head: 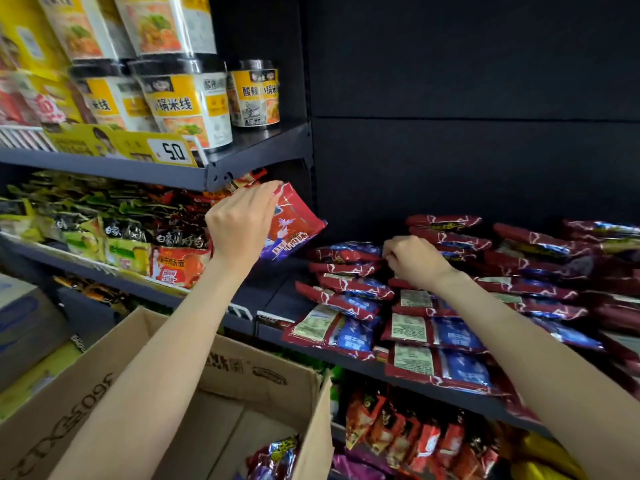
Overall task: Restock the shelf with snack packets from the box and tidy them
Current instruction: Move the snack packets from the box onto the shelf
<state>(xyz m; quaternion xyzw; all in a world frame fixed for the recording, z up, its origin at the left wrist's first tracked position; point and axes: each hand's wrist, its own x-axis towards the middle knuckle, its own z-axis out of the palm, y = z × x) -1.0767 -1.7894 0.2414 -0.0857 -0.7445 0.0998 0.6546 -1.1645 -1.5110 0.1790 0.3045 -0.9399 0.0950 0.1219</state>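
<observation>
My left hand (239,223) pinches the top edge of a red snack packet (294,226) and holds it upright above the dark shelf (277,296), left of the stacks. My right hand (414,259) rests with curled fingers on the stacked red-and-blue snack packets (349,289), gripping the edge of one in the pile. More of these packets (440,362) lie flat along the shelf front. The cardboard box (249,368) stands open below my arms, with a packet (277,459) inside it.
Instant noodle cups (187,98) stand on the upper shelf behind a price tag (171,152). Noodle bags (138,240) fill the shelf at left. A lower shelf holds red and orange packets (415,434). The dark back panel (467,133) rises behind the stacks.
</observation>
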